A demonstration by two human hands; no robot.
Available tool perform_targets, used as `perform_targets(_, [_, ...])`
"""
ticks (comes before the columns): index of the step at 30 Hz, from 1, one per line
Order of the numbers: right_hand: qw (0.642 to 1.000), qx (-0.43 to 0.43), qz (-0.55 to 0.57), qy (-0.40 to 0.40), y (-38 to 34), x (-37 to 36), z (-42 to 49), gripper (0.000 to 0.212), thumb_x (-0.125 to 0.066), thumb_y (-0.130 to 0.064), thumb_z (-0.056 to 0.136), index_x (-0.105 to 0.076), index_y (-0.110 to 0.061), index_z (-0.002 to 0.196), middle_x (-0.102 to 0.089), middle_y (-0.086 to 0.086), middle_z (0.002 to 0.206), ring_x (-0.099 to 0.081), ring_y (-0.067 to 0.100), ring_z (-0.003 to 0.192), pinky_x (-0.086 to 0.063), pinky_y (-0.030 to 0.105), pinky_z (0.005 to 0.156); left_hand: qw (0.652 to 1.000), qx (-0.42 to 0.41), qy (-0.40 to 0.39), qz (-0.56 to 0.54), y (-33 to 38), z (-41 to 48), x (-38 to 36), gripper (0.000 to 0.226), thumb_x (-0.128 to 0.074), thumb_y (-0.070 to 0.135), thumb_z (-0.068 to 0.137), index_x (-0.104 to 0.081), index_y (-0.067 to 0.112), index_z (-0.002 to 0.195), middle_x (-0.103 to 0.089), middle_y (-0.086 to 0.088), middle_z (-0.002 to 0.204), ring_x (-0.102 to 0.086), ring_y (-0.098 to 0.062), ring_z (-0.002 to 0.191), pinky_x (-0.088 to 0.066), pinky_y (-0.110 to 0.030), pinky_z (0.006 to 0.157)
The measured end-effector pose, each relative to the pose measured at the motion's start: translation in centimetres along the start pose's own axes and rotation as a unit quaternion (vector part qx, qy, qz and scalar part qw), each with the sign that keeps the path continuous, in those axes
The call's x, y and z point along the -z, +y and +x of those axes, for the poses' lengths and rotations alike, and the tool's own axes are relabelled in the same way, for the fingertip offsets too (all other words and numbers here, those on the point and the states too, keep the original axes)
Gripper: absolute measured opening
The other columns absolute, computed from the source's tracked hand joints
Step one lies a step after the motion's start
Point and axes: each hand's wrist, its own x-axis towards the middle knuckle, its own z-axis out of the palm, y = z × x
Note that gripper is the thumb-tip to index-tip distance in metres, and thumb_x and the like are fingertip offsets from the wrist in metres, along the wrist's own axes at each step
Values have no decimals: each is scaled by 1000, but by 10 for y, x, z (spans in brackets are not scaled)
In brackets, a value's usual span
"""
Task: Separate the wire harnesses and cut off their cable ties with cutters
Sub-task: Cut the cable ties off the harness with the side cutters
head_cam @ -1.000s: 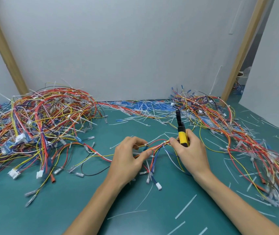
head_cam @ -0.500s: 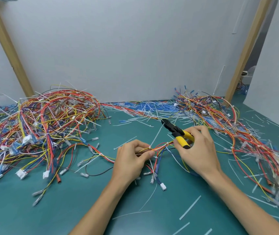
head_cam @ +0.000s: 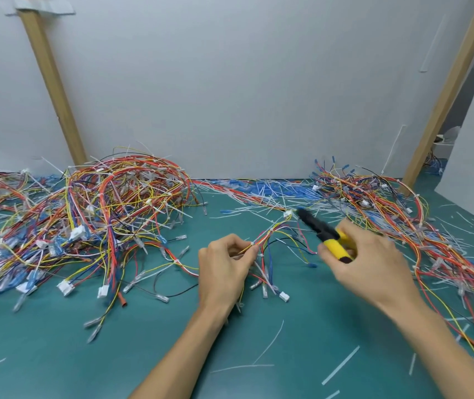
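Left hand (head_cam: 225,269) is in the same spot as half a second ago, near the middle of the worktop (head_cam: 57,355). Its thumb and forefinger still pinch the wire harness (head_cam: 264,237) right at a small white cable tie (head_cam: 252,243).

Right hand (head_cam: 371,266) has shifted right, away from the left hand, so the gap between the hands is wider. Its fingers are clenched round the yellow handles of the cutters (head_cam: 335,249). The black cutter head points up-left, as 0.5 s ago; a second ago it stood nearly upright. The right hand and the tool are motion-blurred, so I can't tell if the blades are open or closed.

One harness branch runs up-right from the pinch to a white connector (head_cam: 287,214) just beside the cutter head; whether they touch, I can't tell. Other branches drop onto the worktop below the left hand, one ending in a white plug (head_cam: 284,296).

The big tangled pile (head_cam: 100,214) on the left lies unchanged. A second pile (head_cam: 420,234) runs down the right side. Cut tie scraps (head_cam: 261,194) lie along the back edge, and loose strips (head_cam: 341,365) lie near the front.
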Motion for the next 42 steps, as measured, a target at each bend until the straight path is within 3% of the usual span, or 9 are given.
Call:
perform_targets(3, [992, -34, -65, -107, -11, -13, -9, 34, -48, -58, 65, -44, -31, 86, -54, -13, 73, -54, 25, 75, -38, 34, 60, 1000, -7, 18, 1, 2, -2, 0, 16, -80, 25, 80, -72, 20, 68, -72, 15, 65, -69, 4, 65, -57, -26, 70])
perform_targets(7, [980, -50, -80, -175, -22, -25, -19, 37, -51, -57, 72, -43, -34, 99, -47, -11, 86, -44, 24, 84, -35, 35, 68, 999, -24, 20, 0, 4, -5, -1, 19, -81, 23, 81, -69, 19, 66, -73, 14, 66, -70, 2, 65, -58, -29, 68])
perform_targets(11, [979, -34, -84, -181, -27, -28, -24, 37, -51, -57, 77, -45, -29, 101, -48, -8, 88, -51, 25, 92, -41, 38, 78, 999, -45, 23, 7, 6, -9, -3, 20, -81, 23, 81, -68, 18, 66, -72, 16, 66, -69, 4, 65, -57, -28, 66])
perform_targets(14, [982, -33, -51, -177, -29, -30, -25, 34, -53, -54, 76, -46, -29, 98, -46, -10, 83, -46, 24, 84, -38, 36, 73, 998, -55, 18, 12, 7, -11, -5, 17, -78, 20, 82, -69, 19, 67, -71, 18, 67, -69, 4, 66, -57, -29, 66])
perform_targets(21, [987, -26, -16, -158, -27, -37, -27, 30, -51, -56, 74, -43, -29, 87, -56, -10, 84, -54, 24, 82, -39, 34, 65, 998, -68, 10, 10, 6, -12, -5, 14, -77, 15, 82, -71, 19, 70, -72, 17, 68, -69, 5, 68, -57, -30, 66])
perform_targets(27, [991, -16, -21, -128, -27, -45, -29, 39, -49, -65, 79, -41, -26, 78, -55, -9, 77, -53, 25, 76, -37, 34, 59, 997, -72, 0, 16, 4, -11, -5, 14, -77, 11, 79, -70, 18, 70, -71, 17, 67, -69, 4, 66, -57, -30, 65])
perform_targets(36, [992, 1, -22, -121, -24, -43, -27, 44, -49, -73, 87, -52, -30, 92, -55, -7, 84, -53, 25, 85, -38, 35, 63, 999, -40, -16, 0, 4, -9, -4, 14, -78, 16, 80, -70, 19, 69, -72, 14, 65, -70, 0, 65, -57, -31, 65])
perform_targets(42, [991, -39, 22, -126, -27, -42, -27, 45, -57, -66, 81, -54, -22, 72, -56, -5, 64, -55, 26, 72, -42, 36, 57, 998, -13, -51, -42, 2, -6, -1, 12, -79, 14, 80, -72, 16, 71, -74, 9, 66, -73, -4, 66, -56, -21, 64])
